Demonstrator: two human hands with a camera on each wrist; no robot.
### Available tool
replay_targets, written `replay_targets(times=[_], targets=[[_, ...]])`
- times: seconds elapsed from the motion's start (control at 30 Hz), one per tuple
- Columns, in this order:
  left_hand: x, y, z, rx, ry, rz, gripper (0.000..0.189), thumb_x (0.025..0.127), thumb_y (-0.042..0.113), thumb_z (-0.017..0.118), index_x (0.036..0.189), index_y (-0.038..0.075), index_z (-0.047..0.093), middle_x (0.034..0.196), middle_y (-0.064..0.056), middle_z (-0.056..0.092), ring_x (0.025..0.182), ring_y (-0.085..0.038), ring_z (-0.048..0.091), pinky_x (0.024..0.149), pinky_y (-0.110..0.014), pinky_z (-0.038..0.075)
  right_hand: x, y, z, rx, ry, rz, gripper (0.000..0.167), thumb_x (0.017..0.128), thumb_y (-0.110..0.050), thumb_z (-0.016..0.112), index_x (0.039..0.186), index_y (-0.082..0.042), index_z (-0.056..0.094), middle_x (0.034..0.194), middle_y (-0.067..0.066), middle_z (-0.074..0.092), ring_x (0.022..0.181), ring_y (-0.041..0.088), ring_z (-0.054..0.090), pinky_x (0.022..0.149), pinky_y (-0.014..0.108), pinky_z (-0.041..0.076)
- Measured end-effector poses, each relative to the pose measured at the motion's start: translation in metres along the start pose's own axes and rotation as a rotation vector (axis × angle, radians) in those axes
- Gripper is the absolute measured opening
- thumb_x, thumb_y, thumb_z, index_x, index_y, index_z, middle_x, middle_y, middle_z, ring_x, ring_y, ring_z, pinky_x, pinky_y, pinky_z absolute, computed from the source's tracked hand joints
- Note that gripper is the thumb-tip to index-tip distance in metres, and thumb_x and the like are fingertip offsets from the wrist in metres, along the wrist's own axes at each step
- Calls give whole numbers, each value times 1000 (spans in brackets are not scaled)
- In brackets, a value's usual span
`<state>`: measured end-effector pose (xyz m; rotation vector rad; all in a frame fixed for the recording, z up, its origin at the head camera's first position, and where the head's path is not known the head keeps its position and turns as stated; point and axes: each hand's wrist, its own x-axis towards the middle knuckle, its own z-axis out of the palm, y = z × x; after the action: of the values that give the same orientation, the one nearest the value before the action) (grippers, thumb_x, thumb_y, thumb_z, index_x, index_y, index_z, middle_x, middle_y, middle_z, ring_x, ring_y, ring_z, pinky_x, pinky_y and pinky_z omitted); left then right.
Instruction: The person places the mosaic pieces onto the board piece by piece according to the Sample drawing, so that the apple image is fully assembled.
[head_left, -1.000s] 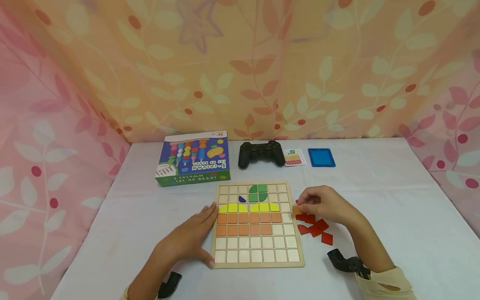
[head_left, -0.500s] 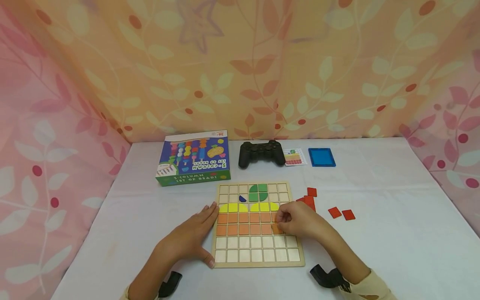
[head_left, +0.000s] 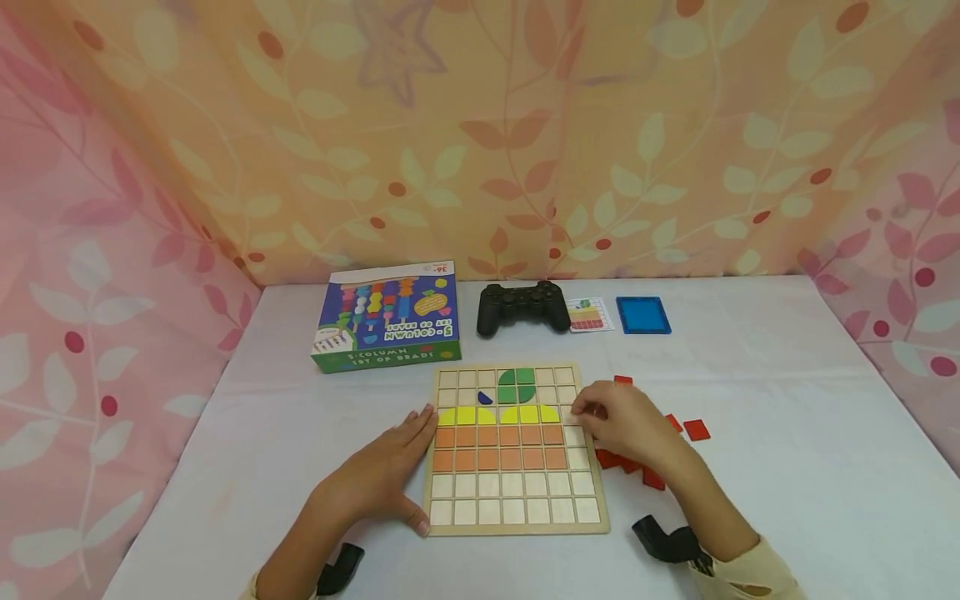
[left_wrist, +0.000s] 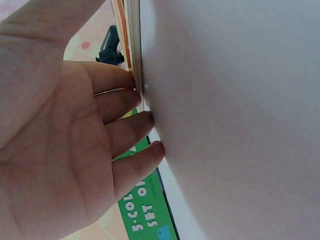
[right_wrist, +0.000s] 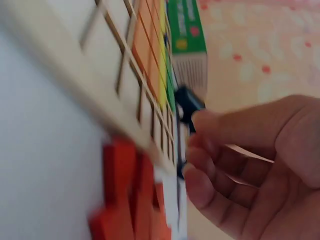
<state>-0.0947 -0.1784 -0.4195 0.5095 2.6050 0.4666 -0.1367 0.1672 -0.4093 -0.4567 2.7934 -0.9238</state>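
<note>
A wooden grid board (head_left: 517, 530) lies flat on the white table. My left hand (head_left: 382, 471) rests along its left edge, fingers extended and thumb near the lower corner; the left wrist view shows the fingertips at the edge. Set in the grid are two rows of orange tiles (head_left: 487, 458), a row of yellow tiles (head_left: 466, 416), several green tiles (head_left: 517, 386) and one small blue tile (head_left: 485, 398). My right hand (head_left: 622, 421) is over the board's right edge with fingers loosely bent, and no tile shows between them. Red tiles (head_left: 697, 429) lie scattered beneath and beside it, some hidden.
At the back stand a bead-set box (head_left: 386, 317), a black game controller (head_left: 523, 308), a pattern card (head_left: 589, 314) partly behind the controller, and a blue square tray (head_left: 643, 316). A flowered curtain (head_left: 517, 167) closes off the far side.
My right hand placed an orange tile at the right end of the lower orange row, let it go, and has drawn back right and upward. The left hand has stayed still.
</note>
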Motion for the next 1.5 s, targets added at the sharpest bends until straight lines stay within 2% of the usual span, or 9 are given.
replay_targets(times=[0.13, 0.27, 0.43, 0.6, 0.83, 1.0, 1.07, 1.33, 1.5], targets=[[1, -1, 1, 2, -3, 2, 141, 47, 58, 94, 160, 9, 23, 167, -5, 15, 152, -27, 14, 118, -50, 24, 2, 27, -19, -174, 103, 2, 32, 88, 3, 71, 118, -7, 74, 114, 15, 62, 97, 29, 59, 78, 43, 60], [1, -2, 1, 1, -4, 0, 143, 46, 60, 93, 160, 9, 23, 167, -5, 14, 152, -27, 14, 118, -50, 25, 1, 48, -27, -267, 63, -3, 40, 89, 3, 69, 126, -11, 72, 130, 22, 55, 115, 40, 52, 85, 52, 57], [2, -2, 1, 3, -2, 6, 143, 46, 61, 91, 160, 9, 23, 167, -6, 14, 152, -28, 13, 118, -50, 24, 2, 60, -27, -285, 25, -30, 34, 85, 3, 73, 118, -8, 75, 121, 19, 62, 113, 38, 54, 90, 53, 55], [1, -2, 2, 7, 1, 14, 142, 47, 61, 91, 160, 8, 23, 167, -6, 14, 152, -28, 14, 118, -50, 24, 5, 62, -26, -269, 65, 17, 24, 84, 2, 77, 107, -4, 78, 105, 14, 68, 100, 33, 60, 86, 51, 56], [1, -1, 1, 7, -2, 14, 142, 47, 60, 92, 160, 8, 23, 166, -6, 14, 152, -28, 14, 118, -50, 24, 5, 62, -26, -279, 112, 62, 28, 83, -2, 79, 111, 0, 74, 98, 15, 69, 90, 31, 62, 83, 51, 57], [1, -2, 1, 0, 1, 7, 141, 48, 59, 92, 160, 8, 22, 167, -6, 14, 152, -28, 14, 118, -50, 24, 4, 45, -24, -197, 93, 84, 28, 85, -5, 79, 111, 1, 73, 104, 16, 69, 94, 31, 63, 83, 50, 58], [0, -2, 2, -3, 0, 3, 142, 48, 59, 93, 160, 8, 22, 167, -6, 14, 152, -28, 14, 118, -50, 24, 4, 33, -19, -179, 83, 52, 27, 84, -7, 80, 109, 0, 74, 104, 14, 70, 93, 29, 64, 83, 47, 58], [1, -1, 2, -7, -8, -2, 141, 48, 58, 93, 160, 8, 22, 167, -5, 14, 152, -28, 13, 118, -50, 24, 2, -26, 21, -184, 52, -281, 15, 81, -9, 83, 95, -7, 77, 88, -1, 69, 82, 15, 58, 74, 31, 57], [1, -1, 0, -8, -8, -1, 140, 49, 57, 93, 160, 9, 23, 167, -5, 14, 152, -28, 14, 118, -50, 24, 4, -63, 48, -145, -33, -389, 8, 84, -13, 81, 91, -12, 77, 81, -7, 65, 77, 10, 56, 72, 24, 54]])
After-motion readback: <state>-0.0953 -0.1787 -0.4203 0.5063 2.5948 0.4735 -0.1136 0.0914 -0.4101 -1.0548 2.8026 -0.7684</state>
